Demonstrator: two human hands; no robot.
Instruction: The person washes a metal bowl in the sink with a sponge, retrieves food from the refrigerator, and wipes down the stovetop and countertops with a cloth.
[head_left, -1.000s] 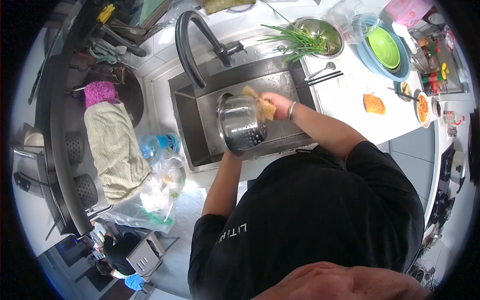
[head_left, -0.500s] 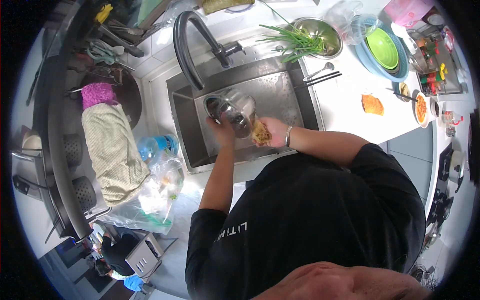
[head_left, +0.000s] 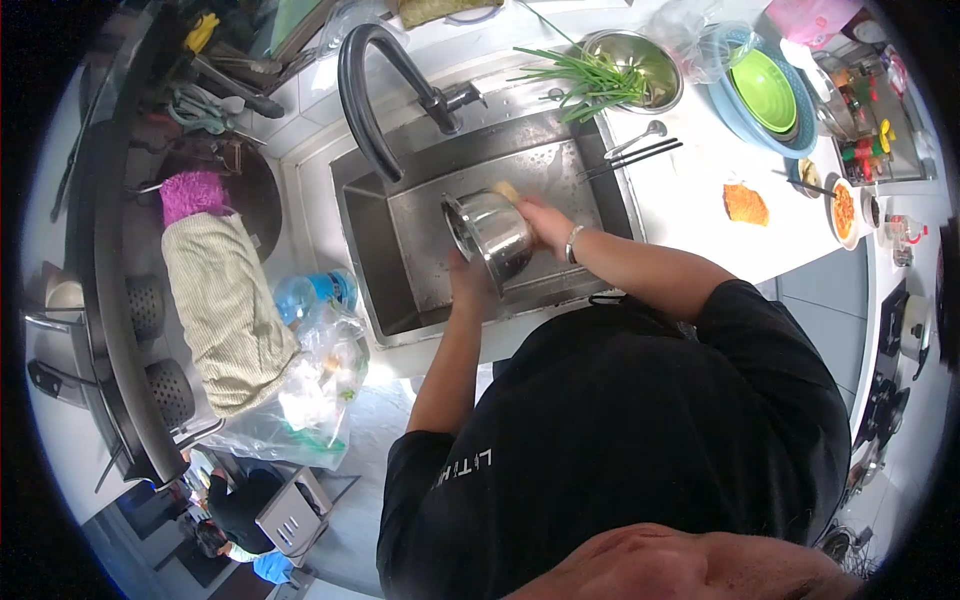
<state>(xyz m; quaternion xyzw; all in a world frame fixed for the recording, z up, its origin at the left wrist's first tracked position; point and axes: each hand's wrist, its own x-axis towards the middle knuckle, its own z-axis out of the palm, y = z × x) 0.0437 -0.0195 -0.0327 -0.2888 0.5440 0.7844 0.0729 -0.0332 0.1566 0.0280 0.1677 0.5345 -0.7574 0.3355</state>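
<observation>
A shiny stainless steel bowl (head_left: 503, 235) is tilted on its side over the sink (head_left: 415, 300), its rim facing left. My left hand (head_left: 470, 283), blurred, grips the lower side of the rim. My right hand (head_left: 543, 224) is closed at the bowl's outer right side. A yellowish scrubber (head_left: 507, 190) shows past those fingers, against the bowl's upper side; most of it is hidden. The dark curved faucet (head_left: 370, 100) stands up and to the left of the bowl.
Right of the sink are chopsticks (head_left: 640, 155), a spoon (head_left: 638, 138), a steel bowl (head_left: 660, 75) with green stalks (head_left: 590, 85), an orange cloth (head_left: 745, 204) and a blue basin (head_left: 752, 120). A bottle (head_left: 318, 292) and plastic bag (head_left: 325, 370) sit left. Another person (head_left: 245, 515) is farther back.
The bowl has turned so its outer side shows, and has shifted right. My right hand, with the scrubber, has moved from below the bowl up along its outside.
</observation>
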